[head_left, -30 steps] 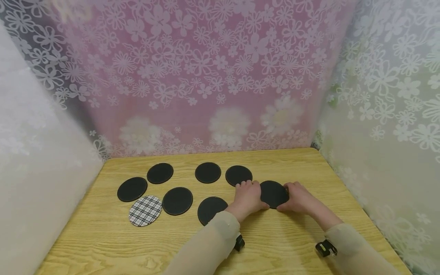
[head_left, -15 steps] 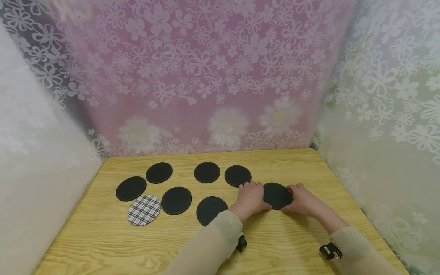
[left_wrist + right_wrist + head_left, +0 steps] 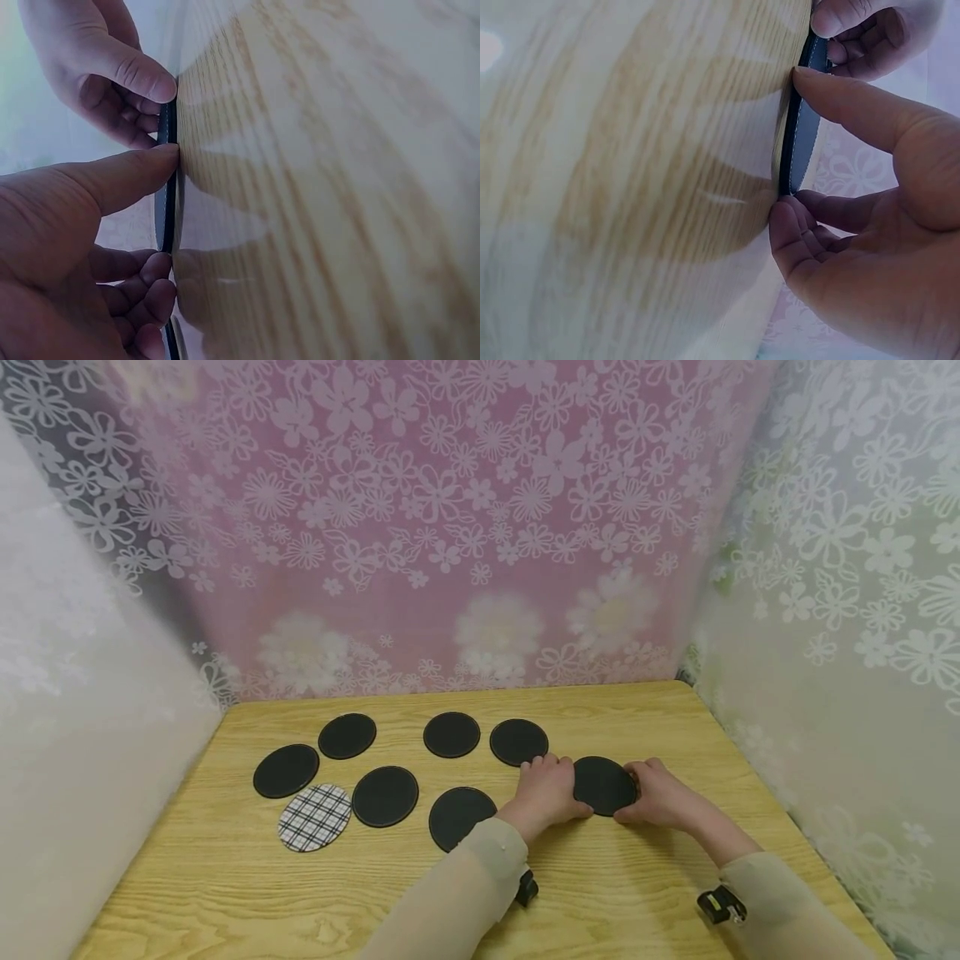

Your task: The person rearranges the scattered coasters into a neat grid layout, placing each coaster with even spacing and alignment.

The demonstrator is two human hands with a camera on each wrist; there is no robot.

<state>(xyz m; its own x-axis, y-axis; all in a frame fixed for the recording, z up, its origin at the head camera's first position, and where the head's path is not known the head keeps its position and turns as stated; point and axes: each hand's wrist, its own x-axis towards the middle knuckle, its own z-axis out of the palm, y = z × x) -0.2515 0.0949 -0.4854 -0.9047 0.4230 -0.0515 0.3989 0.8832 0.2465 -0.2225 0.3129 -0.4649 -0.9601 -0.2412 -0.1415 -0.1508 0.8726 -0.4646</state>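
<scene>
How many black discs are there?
7 discs: one between left hand and right hand, three at back, one far left, one right of the plaid disc, one partly behind left sleeve. More may be hidden.

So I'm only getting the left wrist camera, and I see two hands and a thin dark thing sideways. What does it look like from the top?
Observer: From the head camera, the thing between the left hand and the right hand is a round black disc.
Operator: Cool! How many other black ones are there?
Observer: Six other black discs lie on the wooden table.
Operator: Is anything there not black?
Observer: Yes, one checked disc, white with dark lines, lies on the person's left.
</scene>
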